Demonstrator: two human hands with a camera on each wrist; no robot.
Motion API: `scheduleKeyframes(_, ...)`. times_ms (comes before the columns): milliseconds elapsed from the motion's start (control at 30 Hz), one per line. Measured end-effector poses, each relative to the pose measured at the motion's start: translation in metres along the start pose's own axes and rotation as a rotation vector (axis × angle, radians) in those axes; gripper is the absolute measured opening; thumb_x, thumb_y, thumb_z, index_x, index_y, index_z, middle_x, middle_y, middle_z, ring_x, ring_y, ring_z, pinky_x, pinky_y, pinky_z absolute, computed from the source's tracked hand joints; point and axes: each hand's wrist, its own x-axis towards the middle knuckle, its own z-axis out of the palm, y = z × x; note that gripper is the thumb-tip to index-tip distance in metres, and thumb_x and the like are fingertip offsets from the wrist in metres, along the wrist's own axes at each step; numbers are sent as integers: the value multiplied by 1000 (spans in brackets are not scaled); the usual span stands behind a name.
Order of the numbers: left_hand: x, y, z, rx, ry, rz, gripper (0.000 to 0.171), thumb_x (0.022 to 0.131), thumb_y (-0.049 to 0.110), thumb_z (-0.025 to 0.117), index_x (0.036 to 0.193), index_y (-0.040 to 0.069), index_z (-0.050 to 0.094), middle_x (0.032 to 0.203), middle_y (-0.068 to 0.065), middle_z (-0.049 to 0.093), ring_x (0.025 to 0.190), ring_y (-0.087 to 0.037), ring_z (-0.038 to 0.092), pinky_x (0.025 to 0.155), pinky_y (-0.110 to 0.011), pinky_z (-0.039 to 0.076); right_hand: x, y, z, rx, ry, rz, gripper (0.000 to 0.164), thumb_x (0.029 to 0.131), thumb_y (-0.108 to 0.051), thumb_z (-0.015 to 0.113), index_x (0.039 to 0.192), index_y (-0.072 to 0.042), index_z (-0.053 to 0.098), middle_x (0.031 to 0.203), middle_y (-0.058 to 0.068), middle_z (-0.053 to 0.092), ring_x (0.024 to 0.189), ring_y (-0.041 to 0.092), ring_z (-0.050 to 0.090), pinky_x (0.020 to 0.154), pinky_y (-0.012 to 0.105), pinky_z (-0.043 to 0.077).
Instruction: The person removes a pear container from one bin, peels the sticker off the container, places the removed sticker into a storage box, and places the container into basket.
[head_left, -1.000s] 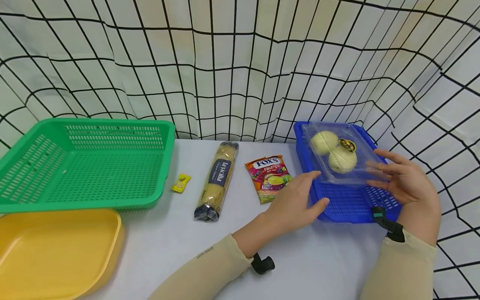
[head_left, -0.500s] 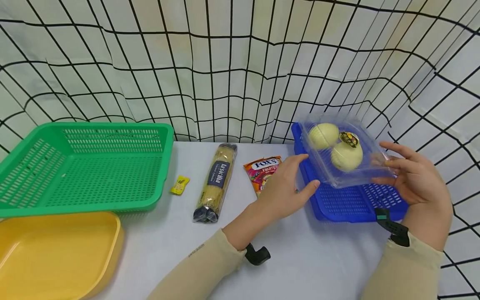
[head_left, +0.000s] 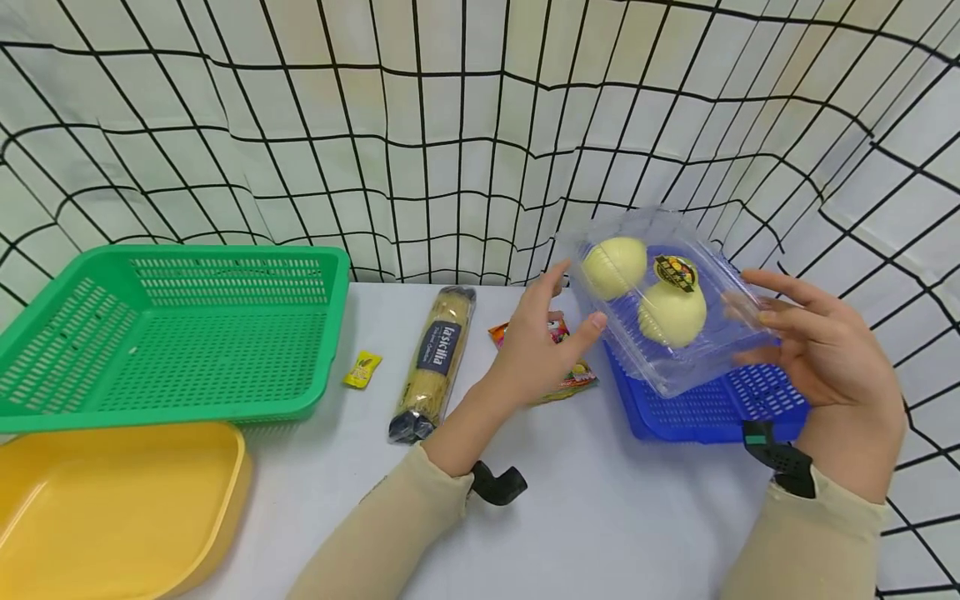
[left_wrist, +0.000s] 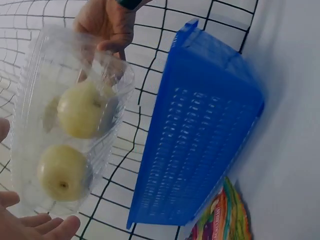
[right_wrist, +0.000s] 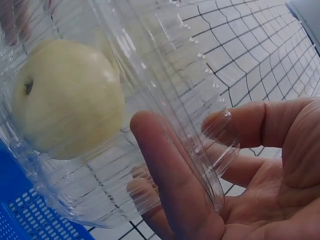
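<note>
My right hand grips the right edge of a clear plastic clamshell box, thumb on one side and fingers on the other. Inside lie two round, pale yellow fruits, and a black and yellow sticker is on the lid. The box is tilted and held above a blue basket; the left wrist view shows a gap between them. My left hand is at the box's left edge with fingers and thumb spread, fingertips right at the plastic. Beneath this hand lies a partly hidden FOX'S candy bag.
A pack of spaghetti and a small yellow wrapped candy lie on the white table. To the left stand a green basket and a yellow tub. Black wire mesh borders the back and right.
My right hand has lifted the fruit box out of the blue basket and shifted it left, tilting it. My left hand has moved left and up, now covering more of the candy bag.
</note>
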Motion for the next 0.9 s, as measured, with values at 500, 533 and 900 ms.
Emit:
scheduleKeyframes(500, 4, 6, -41, -103, 141, 57, 73, 106, 37, 70, 168, 14, 38, 152, -10, 54, 139, -22, 56, 116, -43, 52, 5, 1, 20, 53, -349, -40, 52, 109, 19, 30, 150, 6, 58, 132, 25, 74, 126, 29, 73, 75, 46, 69)
scheduleKeyframes(533, 4, 7, -44, -106, 137, 64, 71, 106, 36, 70, 167, 14, 41, 150, -9, 56, 136, -21, 57, 115, -44, 52, 6, 2, 21, 69, -373, -44, 53, 108, 20, 29, 150, 7, 58, 131, 26, 73, 126, 30, 73, 75, 46, 69)
scheduleKeyframes(900, -2, 11, -90, -201, 36, 75, 51, 102, 14, 78, 150, 11, 62, 132, -7, 69, 115, -23, 70, 103, -42, 60, 9, 7, 38, 11, -415, -68, 52, 105, 22, 33, 148, 9, 57, 125, 22, 73, 99, 29, 80, 72, 46, 69)
